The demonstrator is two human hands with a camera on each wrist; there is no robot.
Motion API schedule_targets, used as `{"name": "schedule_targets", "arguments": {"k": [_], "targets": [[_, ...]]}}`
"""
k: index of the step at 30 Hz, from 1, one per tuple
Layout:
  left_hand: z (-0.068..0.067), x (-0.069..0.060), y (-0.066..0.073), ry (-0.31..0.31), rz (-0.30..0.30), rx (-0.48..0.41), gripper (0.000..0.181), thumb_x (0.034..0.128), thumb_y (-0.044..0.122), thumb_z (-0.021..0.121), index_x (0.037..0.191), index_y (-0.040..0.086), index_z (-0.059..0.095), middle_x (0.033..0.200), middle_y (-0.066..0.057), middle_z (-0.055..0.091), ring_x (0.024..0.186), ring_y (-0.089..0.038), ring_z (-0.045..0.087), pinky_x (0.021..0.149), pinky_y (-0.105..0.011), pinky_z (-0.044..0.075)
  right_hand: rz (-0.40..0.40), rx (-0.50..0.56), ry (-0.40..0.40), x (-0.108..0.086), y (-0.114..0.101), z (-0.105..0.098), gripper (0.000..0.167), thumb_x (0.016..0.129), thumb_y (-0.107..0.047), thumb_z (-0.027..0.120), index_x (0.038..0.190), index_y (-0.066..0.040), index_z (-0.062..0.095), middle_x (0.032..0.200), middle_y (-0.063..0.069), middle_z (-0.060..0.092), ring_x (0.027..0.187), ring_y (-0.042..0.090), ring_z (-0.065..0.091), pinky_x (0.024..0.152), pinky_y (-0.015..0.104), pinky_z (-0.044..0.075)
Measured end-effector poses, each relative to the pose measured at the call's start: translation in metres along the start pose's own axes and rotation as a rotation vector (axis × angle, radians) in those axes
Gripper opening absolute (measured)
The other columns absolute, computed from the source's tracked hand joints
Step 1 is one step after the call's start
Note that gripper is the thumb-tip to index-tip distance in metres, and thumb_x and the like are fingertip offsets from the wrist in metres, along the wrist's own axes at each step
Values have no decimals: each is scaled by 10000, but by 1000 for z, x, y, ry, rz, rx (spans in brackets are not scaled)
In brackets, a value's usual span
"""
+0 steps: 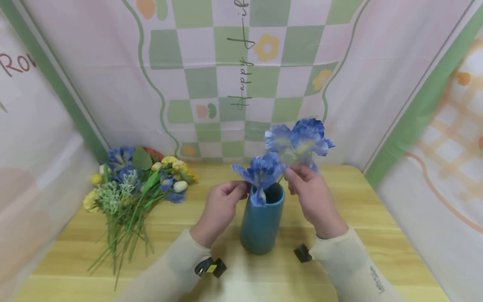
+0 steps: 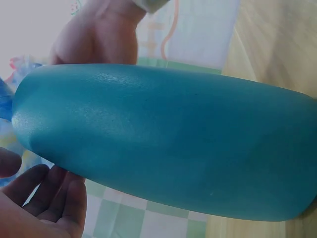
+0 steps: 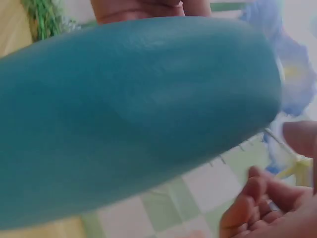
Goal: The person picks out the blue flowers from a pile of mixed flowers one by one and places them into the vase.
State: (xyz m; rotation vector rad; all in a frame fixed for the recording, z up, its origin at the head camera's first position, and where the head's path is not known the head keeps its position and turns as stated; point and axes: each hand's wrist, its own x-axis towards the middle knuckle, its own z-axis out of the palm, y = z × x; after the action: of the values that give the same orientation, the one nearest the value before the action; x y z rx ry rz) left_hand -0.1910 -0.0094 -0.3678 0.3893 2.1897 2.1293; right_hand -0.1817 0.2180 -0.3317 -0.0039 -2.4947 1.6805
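A teal vase (image 1: pixel 262 230) stands upright on the wooden table, with a blue iris (image 1: pixel 264 170) at its mouth, the bloom over the front rim. My left hand (image 1: pixel 222 205) is at the vase's left rim, fingertips beside a petal; in the left wrist view its bent fingers (image 2: pixel 69 198) lie against the vase wall, thumb apart from them. Behind and right of the mouth, my right hand (image 1: pixel 311 197) pinches a second blue iris (image 1: pixel 302 140) just below its bloom. In the right wrist view, a thin stem (image 3: pixel 280 141) passes between vase and thumb.
On the table's left lies a loose pile of flowers (image 1: pixel 141 180), blue, yellow and white, with long green stems (image 1: pixel 130 226) towards the front. A checkered cloth (image 1: pixel 230 84) hangs behind the table (image 1: pixel 332 272), with further cloth on both sides.
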Motion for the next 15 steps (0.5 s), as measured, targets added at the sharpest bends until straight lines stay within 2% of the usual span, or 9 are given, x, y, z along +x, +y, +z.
{"name": "schedule_targets", "arguments": {"k": [1,3,7,10,13,15], "targets": [[0,-1,-1,0,4,2,287,1025,229,551,1138,34,728,1096,-51,719,1015,-215,667,951,-418,513,-12,90,29,3,1,3,484,1022,-389,564,1264,29,606,925,102,599,821,232,537,749,331,496],[0,-2,-3,1,0,6,278,1024,227,554,1133,42,731,1083,-44,722,1013,-210,669,944,-404,518,-45,181,83,6,1,6,387,1023,-287,590,1174,67,624,852,76,581,767,208,526,712,292,508],[0,-4,-6,-1,27,-20,262,1025,160,538,1132,8,723,1080,-84,718,1032,-227,660,935,-383,524,-75,271,105,6,-1,11,179,1000,-64,559,1017,95,639,858,56,584,734,181,533,670,268,509],[-1,-5,-7,-5,22,-38,258,1023,132,527,1133,5,723,1075,-83,719,1037,-218,661,944,-394,521,-54,180,46,0,-1,13,206,982,-28,519,1078,84,661,1006,88,635,840,197,582,739,294,530],[-2,-6,-9,-8,10,-38,263,1023,139,525,1134,12,726,1067,-77,721,1037,-224,663,950,-401,517,-53,73,-25,-6,4,14,293,1006,-110,524,1228,34,649,1157,109,657,983,225,605,848,352,530],[-3,-7,-10,-8,0,-32,266,1028,166,532,1143,29,728,1069,-66,720,1040,-239,660,954,-408,513,-117,-29,-49,-9,12,13,332,1025,-169,524,1303,-22,628,1225,106,653,1037,213,616,882,342,526]]}}
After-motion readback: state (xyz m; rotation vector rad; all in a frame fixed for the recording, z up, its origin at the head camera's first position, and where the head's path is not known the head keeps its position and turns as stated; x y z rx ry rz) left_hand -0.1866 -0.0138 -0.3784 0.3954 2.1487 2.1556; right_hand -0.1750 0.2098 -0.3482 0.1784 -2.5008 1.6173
